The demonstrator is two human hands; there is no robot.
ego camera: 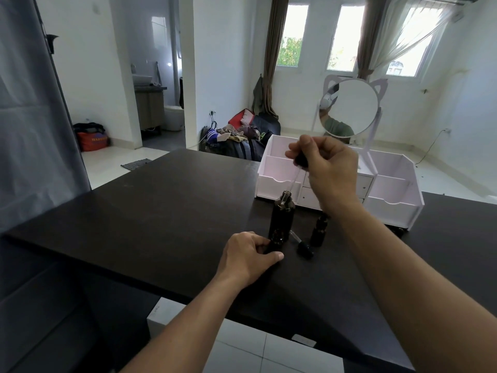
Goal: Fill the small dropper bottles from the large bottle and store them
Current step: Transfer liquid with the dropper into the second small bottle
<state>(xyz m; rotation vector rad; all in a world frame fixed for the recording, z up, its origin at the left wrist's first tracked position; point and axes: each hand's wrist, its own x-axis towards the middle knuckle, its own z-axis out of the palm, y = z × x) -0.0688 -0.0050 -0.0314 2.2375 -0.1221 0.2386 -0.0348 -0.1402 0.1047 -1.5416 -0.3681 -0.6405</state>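
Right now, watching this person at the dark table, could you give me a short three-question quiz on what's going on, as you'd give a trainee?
1. True or false: the right hand pinches a dropper whose glass tube points down at the large bottle.
2. What does the left hand hold?
A. a small bottle
B. the mirror
C. a drawer
3. Fill in: a second dropper lies loose on the ____.

Key
1. True.
2. A: it grips a small bottle standing in front of the large one. Another small bottle stands by the white organiser.
3. Table.
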